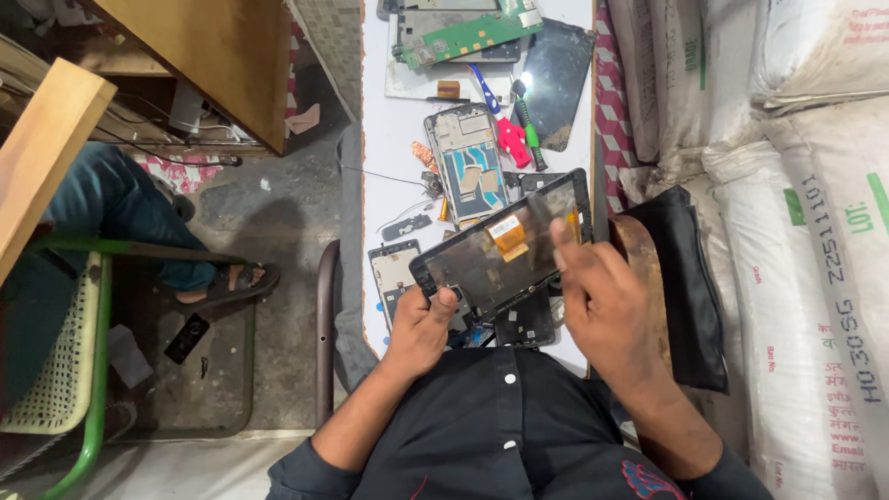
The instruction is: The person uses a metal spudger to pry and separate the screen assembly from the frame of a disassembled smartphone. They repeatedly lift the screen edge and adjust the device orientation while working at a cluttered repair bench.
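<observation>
Just above the tabletop (389, 148), the dark tablet screen panel (491, 255) lies tilted, long axis running lower left to upper right. Left hand (421, 324) grips its lower-left corner; right hand (597, 296), fingers loosely open, touches its right edge.

The person wears a dark, near-black button-up shirt; two small white buttons show down its front placket. The sleeves are rolled or pushed up above the elbows, leaving both forearms bare. A small red stitched mark sits low on the shirt's right side, and a thin red line shows on the left. The left hand (419, 326) and right hand (602, 298) are bare, with no rings, watch or gloves visible.
</observation>
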